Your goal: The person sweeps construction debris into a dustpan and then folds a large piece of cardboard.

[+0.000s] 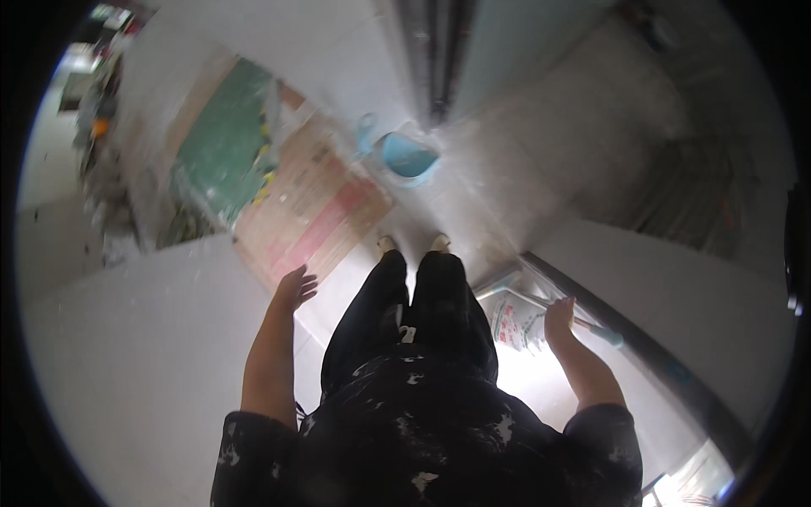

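My left hand point(298, 287) hangs at my side with its fingers apart and nothing in it, over the edge of a flattened cardboard sheet point(310, 190). On the other side my right hand point(560, 315) is closed around a long thin pole point(581, 322), with a light blue end showing past the hand. The pole's far part reaches towards a light blue piece point(500, 285); what tool it is I cannot tell. Beside this hand stands a white bucket point(516, 324) with red and green print. A light blue bucket point(410, 158) stands on the floor ahead of my feet.
A green sheet point(225, 146) with yellow-and-black tape lies left of the cardboard. A light blue object point(365, 132) is near the blue bucket. Dark vertical frames point(437, 63) rise ahead. A dark ledge point(633, 336) runs along the right. Heaped clutter point(111, 171) lies far left.
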`<state>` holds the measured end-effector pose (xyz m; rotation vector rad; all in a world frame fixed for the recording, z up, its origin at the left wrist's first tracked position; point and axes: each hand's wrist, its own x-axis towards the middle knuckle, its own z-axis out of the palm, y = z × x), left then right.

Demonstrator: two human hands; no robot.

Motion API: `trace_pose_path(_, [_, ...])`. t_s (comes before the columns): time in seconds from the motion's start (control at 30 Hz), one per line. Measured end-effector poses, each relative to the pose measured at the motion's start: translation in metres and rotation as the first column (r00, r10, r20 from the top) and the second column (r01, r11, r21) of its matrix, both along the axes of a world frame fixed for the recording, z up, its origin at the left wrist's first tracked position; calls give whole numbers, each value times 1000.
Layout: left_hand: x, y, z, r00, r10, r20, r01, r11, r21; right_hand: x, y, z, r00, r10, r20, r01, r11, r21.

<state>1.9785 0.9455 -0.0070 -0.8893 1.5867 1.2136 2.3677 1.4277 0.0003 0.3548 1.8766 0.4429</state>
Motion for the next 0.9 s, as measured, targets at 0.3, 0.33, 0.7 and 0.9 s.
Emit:
trace_pose_path(0.3, [76,-102,8,958,288,-9,-285,944,-164,-135,-50,-8,927,-204,-316,167,976,-139])
trace_pose_path(0.33, [87,-120,6,947,321,-4,-317,932,-178,-151,-50,-9,891,-268,-368,222,961,-162])
trace_pose_path(0.7, [168,-296,-54,817,545,190,-480,824,-301,-209,-73,-59,828,-472,-304,447,882,-151])
trace_pose_path(0.9, [115,-332,-141,799,589,119,-554,798,-237,-208,-192,-205,592,-797,-123,639,556,-531])
